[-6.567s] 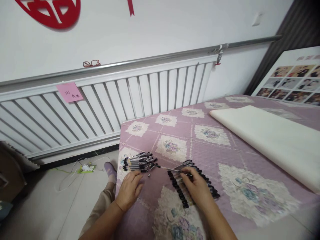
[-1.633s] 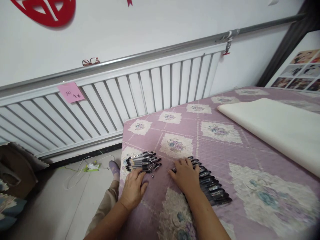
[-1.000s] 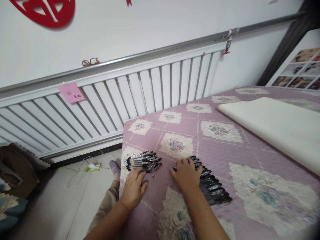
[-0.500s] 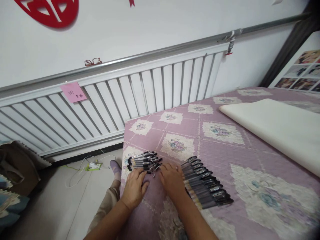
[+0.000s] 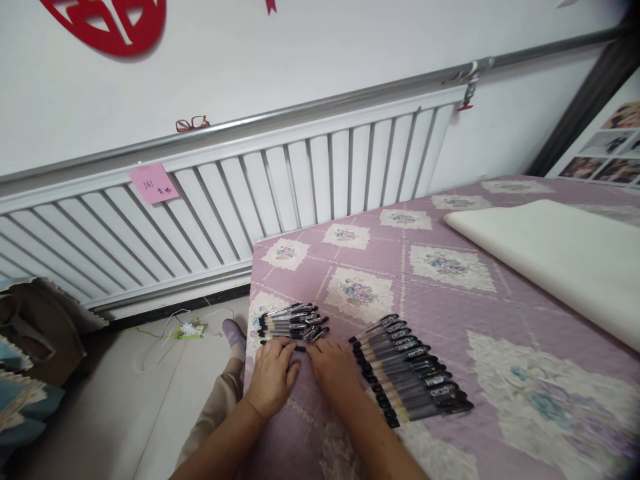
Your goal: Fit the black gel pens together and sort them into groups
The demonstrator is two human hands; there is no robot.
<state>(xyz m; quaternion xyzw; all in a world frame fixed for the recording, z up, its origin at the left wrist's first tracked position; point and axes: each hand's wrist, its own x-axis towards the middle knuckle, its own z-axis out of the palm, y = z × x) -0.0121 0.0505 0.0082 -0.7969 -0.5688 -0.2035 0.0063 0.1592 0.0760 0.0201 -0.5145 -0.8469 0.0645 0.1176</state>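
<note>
The right hand (image 5: 331, 363) joins the left hand (image 5: 273, 373) by the pile (image 5: 291, 327), leaving the pen row (image 5: 407, 373) alone; both half curled, grip hidden.

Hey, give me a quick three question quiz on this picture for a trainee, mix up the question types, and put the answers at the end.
1. Multiple choice. Which is nearer the pen row?
A: the left hand
B: the right hand
C: the glasses

2. True or false. The pink note is on the radiator.

3. Fill in the blank. The pen pile and the pen row lie on a cover patterned with ____.

Key: 1. B; 2. True; 3. flowers
</note>
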